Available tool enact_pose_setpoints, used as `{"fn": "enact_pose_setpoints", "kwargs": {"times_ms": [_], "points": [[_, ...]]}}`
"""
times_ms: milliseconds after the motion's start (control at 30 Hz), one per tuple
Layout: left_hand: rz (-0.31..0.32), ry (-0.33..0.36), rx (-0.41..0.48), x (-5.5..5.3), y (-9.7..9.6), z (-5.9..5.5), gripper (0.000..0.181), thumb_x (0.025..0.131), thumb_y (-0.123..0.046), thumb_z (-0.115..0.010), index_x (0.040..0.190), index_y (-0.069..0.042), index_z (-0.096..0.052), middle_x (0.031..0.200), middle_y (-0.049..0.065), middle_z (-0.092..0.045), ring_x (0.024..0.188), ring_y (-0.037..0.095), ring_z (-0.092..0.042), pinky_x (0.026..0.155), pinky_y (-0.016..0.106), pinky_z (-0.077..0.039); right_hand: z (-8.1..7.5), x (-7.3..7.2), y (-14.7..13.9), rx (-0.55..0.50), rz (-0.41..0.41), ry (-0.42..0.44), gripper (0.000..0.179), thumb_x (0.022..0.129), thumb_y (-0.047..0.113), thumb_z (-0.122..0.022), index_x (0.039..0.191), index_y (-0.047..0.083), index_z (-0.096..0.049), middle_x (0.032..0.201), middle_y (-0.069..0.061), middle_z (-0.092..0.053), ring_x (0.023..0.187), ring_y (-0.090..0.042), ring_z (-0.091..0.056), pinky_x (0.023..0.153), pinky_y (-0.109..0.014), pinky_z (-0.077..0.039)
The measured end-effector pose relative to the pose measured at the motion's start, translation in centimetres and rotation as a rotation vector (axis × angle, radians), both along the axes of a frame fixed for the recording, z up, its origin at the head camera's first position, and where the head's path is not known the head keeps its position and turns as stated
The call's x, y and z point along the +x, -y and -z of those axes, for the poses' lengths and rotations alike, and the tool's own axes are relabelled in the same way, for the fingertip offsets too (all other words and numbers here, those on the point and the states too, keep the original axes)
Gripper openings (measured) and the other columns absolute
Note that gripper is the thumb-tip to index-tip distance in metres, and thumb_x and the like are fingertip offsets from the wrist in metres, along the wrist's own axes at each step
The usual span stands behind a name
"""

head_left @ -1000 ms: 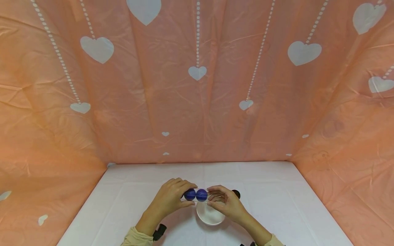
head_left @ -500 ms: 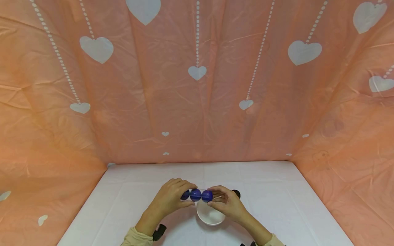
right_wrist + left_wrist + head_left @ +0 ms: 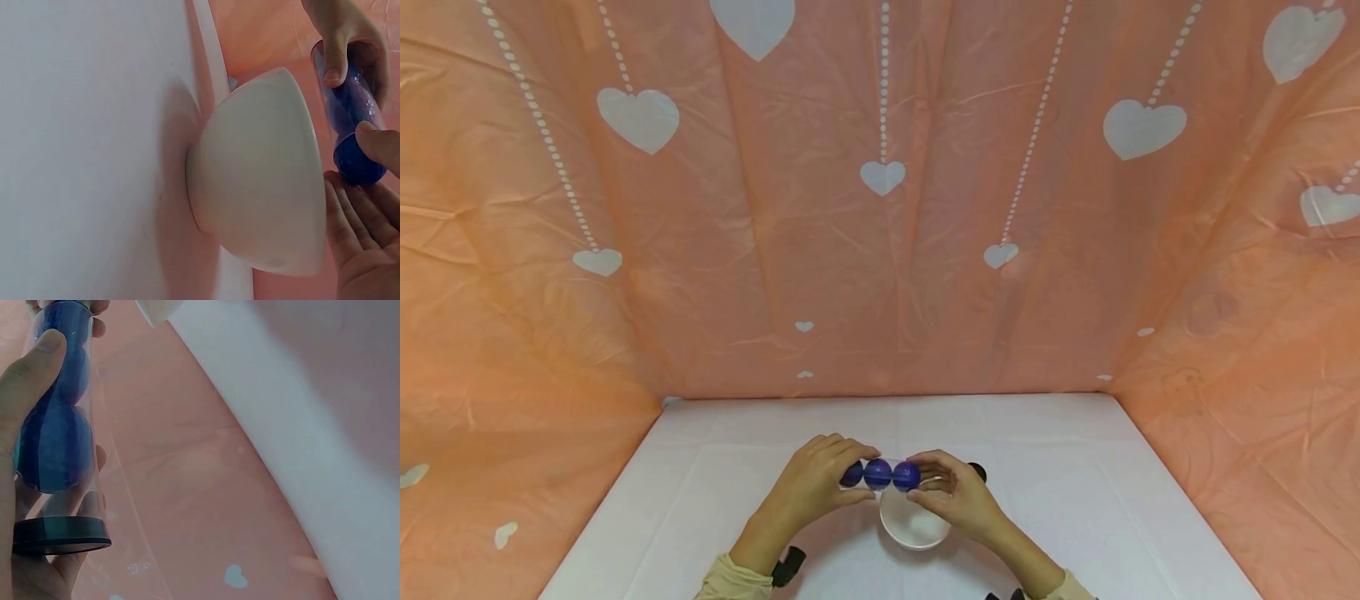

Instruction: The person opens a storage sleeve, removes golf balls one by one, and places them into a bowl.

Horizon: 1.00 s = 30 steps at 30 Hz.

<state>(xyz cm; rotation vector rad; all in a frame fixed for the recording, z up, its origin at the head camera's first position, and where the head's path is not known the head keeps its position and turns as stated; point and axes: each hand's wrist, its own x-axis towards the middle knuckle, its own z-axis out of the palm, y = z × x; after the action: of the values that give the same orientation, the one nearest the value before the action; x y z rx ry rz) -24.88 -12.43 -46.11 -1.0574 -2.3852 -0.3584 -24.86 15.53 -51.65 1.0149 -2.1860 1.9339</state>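
Observation:
My left hand (image 3: 820, 479) grips a clear tube (image 3: 884, 462) held level above the table, with blue balls (image 3: 877, 474) lined up inside. In the left wrist view, a dark cap (image 3: 62, 534) closes the tube's end on that side, and the thumb lies along the wall. My right hand (image 3: 957, 496) holds the other end between thumb and fingers. From the right wrist, a blue ball (image 3: 357, 161) shows at that end, between the thumb and the outstretched fingers. A white bowl (image 3: 910, 529) stands upright just below the right hand.
A small black round object (image 3: 977, 472), partly hidden, lies behind the right hand. The white-covered table (image 3: 745, 450) is bounded by an orange sheet (image 3: 880, 275) with white hearts at the back and sides.
The blue balls have slid rightward inside the tube, toward the right hand, and a third ball now shows beside the left fingers. Both hands stay nearly in place.

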Motion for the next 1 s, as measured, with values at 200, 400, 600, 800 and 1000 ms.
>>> {"fn": "enact_pose_setpoints", "kwargs": {"times_ms": [200, 400, 600, 800, 1000], "points": [[-0.007, -0.001, -0.021, -0.01, 0.12, 0.05, 0.058, 0.078, -0.046, -0.095, 0.127, -0.021, -0.077, 0.115, -0.007, -0.078, 0.102, 0.013, -0.07, 0.092, 0.037, -0.059, -0.01, 0.0, -0.17, 0.008, 0.008, -0.011, 0.044, 0.092, -0.002, -0.082, 0.131, -0.008, -0.064, 0.119, -0.027, -0.071, 0.108, -0.012, -0.07, 0.091, -0.031, -0.063], [-0.011, -0.007, -0.02, -0.01, 0.15, 0.06, 0.058, 0.078, -0.047, -0.095, 0.127, -0.021, -0.077, 0.116, -0.007, -0.078, 0.101, 0.013, -0.07, 0.092, 0.037, -0.06, -0.06, 0.01, -0.29, 0.017, 0.015, -0.026, 0.043, 0.092, -0.002, -0.082, 0.131, -0.008, -0.064, 0.119, -0.026, -0.071, 0.108, -0.013, -0.071, 0.091, -0.033, -0.063], [-0.012, -0.017, -0.017, -0.01, 0.14, 0.15, 0.058, 0.077, -0.046, -0.096, 0.126, -0.022, -0.076, 0.115, -0.007, -0.078, 0.099, 0.013, -0.07, 0.092, 0.037, -0.06, -0.01, -0.01, -0.43, 0.025, 0.021, -0.022, 0.042, 0.092, -0.001, -0.082, 0.13, -0.007, -0.064, 0.117, -0.026, -0.072, 0.106, -0.013, -0.071, 0.09, -0.032, -0.063], [-0.011, -0.013, -0.002, -0.02, 0.26, 0.31, 0.058, 0.077, -0.046, -0.096, 0.126, -0.022, -0.077, 0.115, -0.007, -0.078, 0.1, 0.013, -0.07, 0.091, 0.037, -0.06, 0.03, 0.07, -0.56, 0.025, 0.025, -0.014, 0.042, 0.093, 0.0, -0.082, 0.13, -0.007, -0.065, 0.117, -0.026, -0.072, 0.104, -0.016, -0.072, 0.09, -0.031, -0.063], [0.006, -0.023, 0.01, -0.1, 0.37, 0.59, 0.057, 0.077, -0.044, -0.096, 0.126, -0.021, -0.076, 0.116, -0.006, -0.077, 0.101, 0.014, -0.07, 0.092, 0.039, -0.06, 0.02, 0.1, -0.8, 0.025, 0.033, -0.03, 0.041, 0.092, 0.0, -0.083, 0.129, -0.006, -0.066, 0.116, -0.024, -0.073, 0.103, -0.018, -0.073, 0.089, -0.031, -0.064]]}}
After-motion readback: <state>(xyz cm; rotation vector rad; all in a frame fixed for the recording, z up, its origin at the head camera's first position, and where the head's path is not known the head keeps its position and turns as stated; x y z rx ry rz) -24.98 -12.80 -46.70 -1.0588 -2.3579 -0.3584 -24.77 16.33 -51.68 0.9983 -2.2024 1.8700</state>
